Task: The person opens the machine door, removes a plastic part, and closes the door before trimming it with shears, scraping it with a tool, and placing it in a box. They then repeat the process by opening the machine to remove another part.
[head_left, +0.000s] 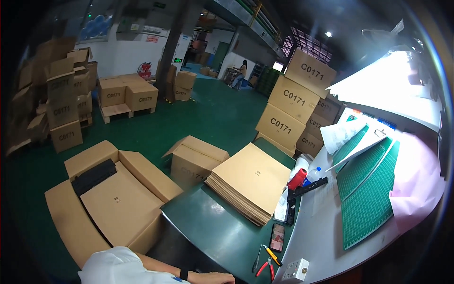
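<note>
At the near edge of the dark green surface [213, 227] my left grip [215, 278] lies flat, holding nothing, pliers [266, 269] just right, cardboard stack [250, 182] farther ahead-right, right grip unseen.

— Where's the stack of flat cardboard sheets [250, 182]?
— On the table [213, 227], right of the open carton [118, 199].
— And the pliers [267, 269]?
— Near the front edge, just behind the phone [277, 236]
</note>
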